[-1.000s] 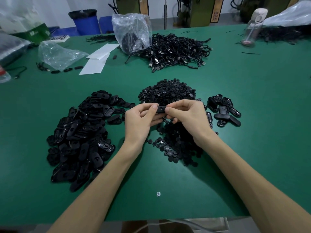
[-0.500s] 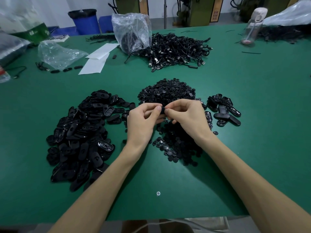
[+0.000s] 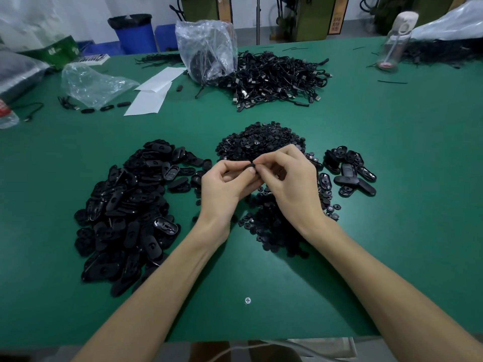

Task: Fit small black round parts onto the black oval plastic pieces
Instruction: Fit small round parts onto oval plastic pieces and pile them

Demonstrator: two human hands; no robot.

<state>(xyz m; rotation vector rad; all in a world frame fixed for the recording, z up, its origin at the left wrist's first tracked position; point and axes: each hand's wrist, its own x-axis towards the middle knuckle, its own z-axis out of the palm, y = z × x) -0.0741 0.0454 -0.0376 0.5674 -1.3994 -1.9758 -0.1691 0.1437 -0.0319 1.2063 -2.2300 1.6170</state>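
A clear plastic bag (image 3: 206, 45) stands upright at the far side of a green worktop (image 3: 392, 152), with dark contents that cannot be made out through the crumpled film, and touches a tangled pile of black cables (image 3: 277, 79) just to its right. A second clear bag (image 3: 91, 84) lies slumped at the far left beside white paper sheets (image 3: 154, 92), and what it holds, if anything, cannot be told. Behind the worktop a blue bin (image 3: 136, 35) carries a black liner, and a clear bottle (image 3: 394, 45) with a pale lid stands at the far right. Near the middle, a person's left hand (image 3: 224, 189) and right hand (image 3: 290, 184) meet above the worktop. The fingers (image 3: 271, 158) of both are curled, thumb and forefinger of each closed tight on a small black piece (image 3: 249, 167) pinched between the two hands. Most of it is hidden by the fingertips, so its shape cannot be told. The piece is held clear of the worktop, just in front of a heap of round parts (image 3: 261, 142) that spreads on under the right wrist. A large pile of oval pieces (image 3: 130, 212) lies to the left of the hands. A small cluster of ovals (image 3: 350, 173) sits to the right, near the round parts.
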